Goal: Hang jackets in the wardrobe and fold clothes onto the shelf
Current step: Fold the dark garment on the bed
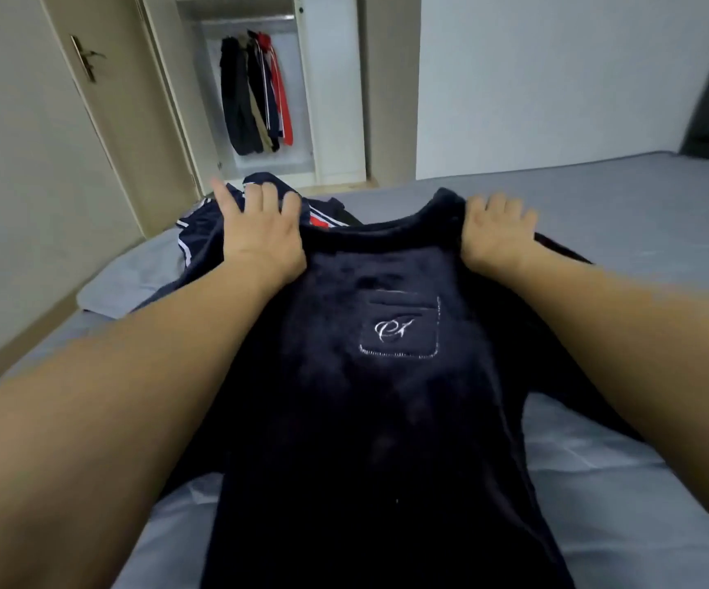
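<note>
Fingers of the left hand (259, 231) are curling over one shoulder of a dark navy top (369, 376) w/ the index finger sticking out straight, while the right hand (493, 231) is gripping the other shoulder, fingers bent & slightly spread. The top is lying front-up along a bed (624, 231) w/ a grey sheet, chest pocket (399, 329) showing an embroidered logo. Beyond the left hand a striped navy jacket (199, 231) is lying crumpled on the bed, & further back jackets (255, 91) are hanging in an open wardrobe (331, 87) beside a door (38, 121).
</note>
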